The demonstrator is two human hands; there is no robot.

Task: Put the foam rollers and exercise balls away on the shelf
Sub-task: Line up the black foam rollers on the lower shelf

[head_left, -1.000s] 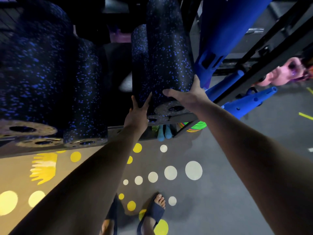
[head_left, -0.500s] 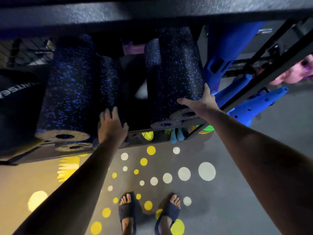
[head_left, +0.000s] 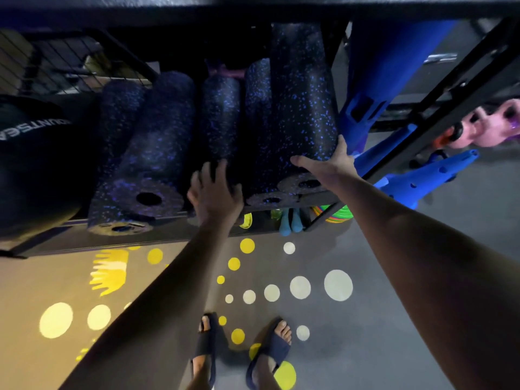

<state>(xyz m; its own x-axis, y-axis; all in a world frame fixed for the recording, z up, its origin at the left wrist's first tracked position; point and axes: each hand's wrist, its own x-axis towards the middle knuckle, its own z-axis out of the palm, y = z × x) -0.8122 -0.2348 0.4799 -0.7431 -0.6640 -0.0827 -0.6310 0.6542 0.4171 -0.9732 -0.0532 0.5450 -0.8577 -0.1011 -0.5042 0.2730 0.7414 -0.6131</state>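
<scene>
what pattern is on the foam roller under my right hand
Black foam roller flecked with blue specks, clearest in the head view.

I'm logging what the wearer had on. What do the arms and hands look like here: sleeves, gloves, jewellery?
Both forearms are bare as far as the picture shows, with no sleeves in view. The left hand and right hand wear no gloves; no watch, ring or band shows, though the light is dim.

Foam rollers (head_left: 304,108) lie side by side on the shelf (head_left: 168,235); an exercise ball (head_left: 33,164), probably, sits left.
</scene>
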